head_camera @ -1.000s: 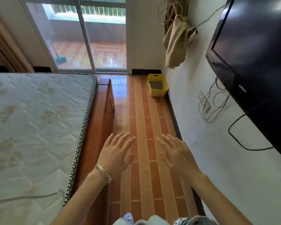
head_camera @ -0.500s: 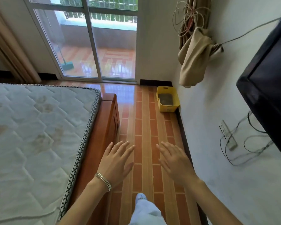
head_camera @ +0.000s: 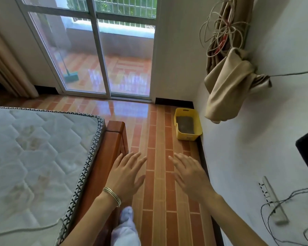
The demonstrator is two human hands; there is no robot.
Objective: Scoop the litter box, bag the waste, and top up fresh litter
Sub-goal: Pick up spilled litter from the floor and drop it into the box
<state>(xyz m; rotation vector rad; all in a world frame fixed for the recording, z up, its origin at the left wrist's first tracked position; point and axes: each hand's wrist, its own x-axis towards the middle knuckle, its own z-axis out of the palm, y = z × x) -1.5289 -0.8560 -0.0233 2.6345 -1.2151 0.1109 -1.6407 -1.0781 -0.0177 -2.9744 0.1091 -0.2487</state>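
Yellow litter box (head_camera: 187, 137) on floor (head_camera: 158, 174) against wall (head_camera: 238, 148), long axis running along it toward far corner. Left hand (head_camera: 126, 176), right hand (head_camera: 189, 174) spread, grasping nothing.

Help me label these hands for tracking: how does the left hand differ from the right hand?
The left hand wears thin bangles at the wrist; the right hand has a bare wrist. The left hand hovers beside the wooden bed frame; the right hand is nearer the white wall. Both are open, palms down, fingers spread, holding nothing, and pointing toward the yellow litter box.
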